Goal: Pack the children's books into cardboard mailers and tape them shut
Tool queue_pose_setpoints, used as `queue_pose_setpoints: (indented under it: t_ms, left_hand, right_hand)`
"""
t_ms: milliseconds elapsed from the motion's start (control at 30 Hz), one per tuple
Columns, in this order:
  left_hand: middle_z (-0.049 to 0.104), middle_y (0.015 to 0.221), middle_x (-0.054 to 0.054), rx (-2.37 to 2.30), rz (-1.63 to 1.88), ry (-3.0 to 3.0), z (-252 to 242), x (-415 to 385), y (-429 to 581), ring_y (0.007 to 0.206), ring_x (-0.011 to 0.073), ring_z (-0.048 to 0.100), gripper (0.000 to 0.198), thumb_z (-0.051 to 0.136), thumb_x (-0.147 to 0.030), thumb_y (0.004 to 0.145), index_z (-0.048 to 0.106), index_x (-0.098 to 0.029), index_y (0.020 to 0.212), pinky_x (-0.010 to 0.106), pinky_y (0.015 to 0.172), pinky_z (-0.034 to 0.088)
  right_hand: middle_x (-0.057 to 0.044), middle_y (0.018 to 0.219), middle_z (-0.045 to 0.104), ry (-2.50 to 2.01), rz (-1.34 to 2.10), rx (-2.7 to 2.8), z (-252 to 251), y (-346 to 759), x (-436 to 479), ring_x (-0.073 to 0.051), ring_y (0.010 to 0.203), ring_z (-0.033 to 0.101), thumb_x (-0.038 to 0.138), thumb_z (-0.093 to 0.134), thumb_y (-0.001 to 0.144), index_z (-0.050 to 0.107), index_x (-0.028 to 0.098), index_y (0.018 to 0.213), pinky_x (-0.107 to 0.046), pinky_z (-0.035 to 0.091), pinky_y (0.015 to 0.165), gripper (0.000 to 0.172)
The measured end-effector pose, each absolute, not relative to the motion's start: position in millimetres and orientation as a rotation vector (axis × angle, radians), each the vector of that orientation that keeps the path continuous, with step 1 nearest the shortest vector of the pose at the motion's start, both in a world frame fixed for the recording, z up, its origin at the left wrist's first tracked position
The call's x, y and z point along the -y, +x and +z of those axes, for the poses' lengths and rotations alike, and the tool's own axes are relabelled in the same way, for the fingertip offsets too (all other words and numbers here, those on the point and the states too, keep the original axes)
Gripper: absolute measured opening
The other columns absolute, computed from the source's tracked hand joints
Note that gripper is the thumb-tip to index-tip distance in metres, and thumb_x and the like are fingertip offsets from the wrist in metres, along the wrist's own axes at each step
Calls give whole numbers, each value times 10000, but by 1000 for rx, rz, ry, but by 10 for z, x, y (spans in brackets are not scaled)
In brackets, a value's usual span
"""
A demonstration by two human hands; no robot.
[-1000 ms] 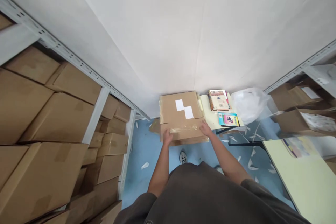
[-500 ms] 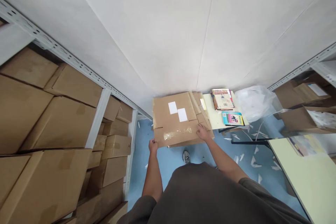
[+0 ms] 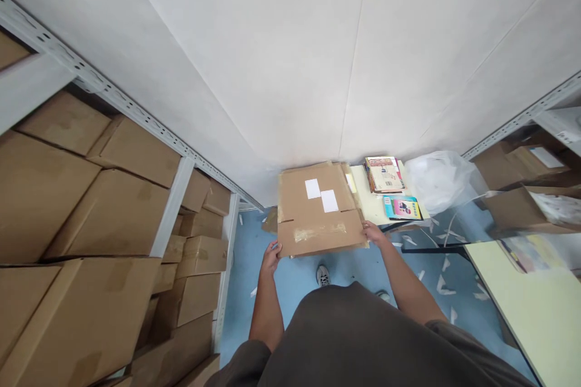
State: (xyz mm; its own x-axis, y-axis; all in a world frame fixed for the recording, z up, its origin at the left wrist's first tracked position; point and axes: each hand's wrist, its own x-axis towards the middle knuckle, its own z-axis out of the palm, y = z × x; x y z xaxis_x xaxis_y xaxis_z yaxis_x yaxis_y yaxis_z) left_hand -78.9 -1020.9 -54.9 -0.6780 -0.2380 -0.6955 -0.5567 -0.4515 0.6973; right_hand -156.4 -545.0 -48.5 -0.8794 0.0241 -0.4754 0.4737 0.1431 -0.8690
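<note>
A flattened cardboard box (image 3: pixel 318 221) lies on top of other flat cardboard at the left end of a pale yellow table (image 3: pixel 370 208). Two white labels and a strip of clear tape show on its upper face. My left hand (image 3: pixel 271 256) grips its near left corner, fingers closed on the edge. At the right edge, near the other front corner, my right hand (image 3: pixel 373 232) has its fingers closed round the cardboard. How many layers each hand holds is hidden.
A stack of booklets (image 3: pixel 384 174) and a colourful book (image 3: pixel 402 207) lie right of the cardboard, beside a white plastic bag (image 3: pixel 438 178). Shelves of cardboard boxes (image 3: pixel 109 211) stand at left. Another table (image 3: pixel 521 308) is at right; paper scraps litter the blue floor.
The top flattened box has shifted to the right, covering flaps that showed before. My right hand has moved from its upper face to its right edge; my left hand moved right with the corner.
</note>
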Motion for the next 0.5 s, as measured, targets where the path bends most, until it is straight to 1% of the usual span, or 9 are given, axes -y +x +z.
queue_pose_setpoints:
  t_ms: [67,167,267,333,433,500]
  left_hand:
    - [753,912,39,-1474,2252,-1083,-507,10211,-833,819,180,742,509,904,-223,673,642,-216,1110,269,751,571]
    - [765,960,52,-1472,2257,-963,-453,10155,-897,889,197,754,537,894,-222,698,670,-223,1187,288,791,589]
    - [777,1003,57,-1493,2288,-872,-401,9986,-978,942,209,760,560,915,-248,685,691,-239,1198,306,832,601]
    - [781,1037,64,-1526,2298,-809,-347,9809,-1055,1014,225,756,575,942,-279,663,701,-243,1184,327,897,598]
    - [776,1105,74,-1592,2298,-667,-210,9451,-1221,1127,240,729,619,976,-349,626,706,-242,1173,350,996,564]
    - [772,1132,77,-1601,2289,-556,-84,9151,-1364,1142,240,719,667,992,-397,601,704,-239,1182,351,1001,556]
  right_hand:
    - [9,829,788,525,-1836,-1901,-380,-1523,5289,-234,705,743,304,692,557,667,265,934,-365,597,678,380]
    - [-3,884,793,536,-1907,-1789,-200,-1455,5085,-228,752,754,341,759,546,642,259,997,-335,574,690,473]
    - [-29,951,797,504,-1956,-1803,-27,-1381,4876,-252,835,767,408,796,574,650,266,1060,-353,573,733,527]
    - [-43,992,796,504,-1980,-1830,71,-1325,4692,-269,879,771,434,803,595,660,279,1080,-367,577,746,528]
    - [-50,1010,795,543,-2056,-1862,191,-1216,4315,-278,885,772,401,815,582,659,290,1081,-369,585,735,534]
    - [-51,1018,797,576,-2125,-1872,261,-1113,4005,-277,874,772,363,829,562,649,291,1087,-364,587,720,559]
